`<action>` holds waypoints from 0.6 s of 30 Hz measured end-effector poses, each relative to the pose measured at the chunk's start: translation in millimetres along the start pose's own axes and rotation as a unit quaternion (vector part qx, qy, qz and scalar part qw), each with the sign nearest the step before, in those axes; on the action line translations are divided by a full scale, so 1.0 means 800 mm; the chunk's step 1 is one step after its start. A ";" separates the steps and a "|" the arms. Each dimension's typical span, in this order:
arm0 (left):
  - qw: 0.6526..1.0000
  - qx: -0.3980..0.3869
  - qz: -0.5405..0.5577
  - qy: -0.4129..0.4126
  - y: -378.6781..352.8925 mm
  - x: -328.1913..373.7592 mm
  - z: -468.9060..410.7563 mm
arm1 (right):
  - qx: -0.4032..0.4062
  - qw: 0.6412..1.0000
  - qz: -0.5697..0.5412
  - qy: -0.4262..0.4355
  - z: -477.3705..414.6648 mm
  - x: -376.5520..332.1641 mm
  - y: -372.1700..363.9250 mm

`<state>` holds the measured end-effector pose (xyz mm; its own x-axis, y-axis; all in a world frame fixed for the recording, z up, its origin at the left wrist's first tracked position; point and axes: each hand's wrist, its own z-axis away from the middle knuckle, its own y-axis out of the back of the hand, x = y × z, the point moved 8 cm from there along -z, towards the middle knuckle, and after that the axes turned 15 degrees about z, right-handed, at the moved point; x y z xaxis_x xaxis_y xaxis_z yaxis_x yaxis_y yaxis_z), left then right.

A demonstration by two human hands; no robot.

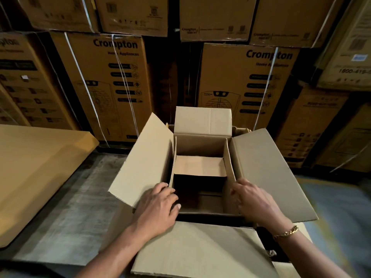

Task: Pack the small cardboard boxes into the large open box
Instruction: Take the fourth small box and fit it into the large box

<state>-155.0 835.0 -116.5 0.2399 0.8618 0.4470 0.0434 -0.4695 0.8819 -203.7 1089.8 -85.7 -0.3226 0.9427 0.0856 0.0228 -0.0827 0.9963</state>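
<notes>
The large open box (pixel 267 173) stands on the floor in front of me with its flaps spread left, right and toward me. Inside it sits a small cardboard box (pixel 200 166), open at the top, its back flap upright and its side flaps raised. My left hand (pixel 158 203) curls over the small box's left wall at the near corner. My right hand (pixel 253 201), with a gold bracelet at the wrist, grips its right wall. The small box's inside is dark near me, with a pale bottom flap showing farther back.
A wall of stacked printed cartons (pixel 112 83) with white straps rises just behind the large box. A big flat cardboard sheet (pixel 36 169) lies at the left. Bare concrete floor (pixel 70 207) shows between the sheet and the box.
</notes>
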 end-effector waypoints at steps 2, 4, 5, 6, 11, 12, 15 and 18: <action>1.000 0.002 -0.020 -0.004 0.006 0.003 -0.005 | 0.004 1.000 -0.002 -0.006 0.008 0.009 -0.003; 1.000 -0.004 -0.025 -0.009 0.012 0.011 -0.011 | 0.009 1.000 -0.009 -0.011 0.013 0.012 -0.004; 1.000 -0.010 -0.027 -0.011 0.014 0.014 -0.015 | 0.016 1.000 -0.008 -0.011 0.015 0.012 -0.003; 0.999 -0.017 -0.027 -0.011 0.014 0.017 -0.018 | 0.022 1.000 -0.004 -0.007 0.015 0.010 -0.002; 0.999 -0.026 -0.030 -0.019 0.014 0.023 -0.033 | 0.042 0.998 0.052 0.001 0.006 0.007 0.015; 0.999 -0.025 -0.029 -0.020 0.015 0.022 -0.037 | 0.043 0.997 0.063 0.002 0.003 0.006 0.017; 0.999 -0.024 -0.027 -0.021 0.021 0.024 -0.052 | 0.046 0.996 0.071 0.007 -0.005 0.003 0.023; 0.998 -0.044 -0.036 -0.024 0.020 0.028 -0.076 | 0.044 0.995 0.087 0.013 -0.013 -0.003 0.021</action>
<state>-207.9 858.7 -83.1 0.2855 0.8813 0.3765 -0.0229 -0.3864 0.9220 -212.8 1082.8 -69.2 -0.3301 0.9078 0.2587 0.1625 -0.2153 0.9629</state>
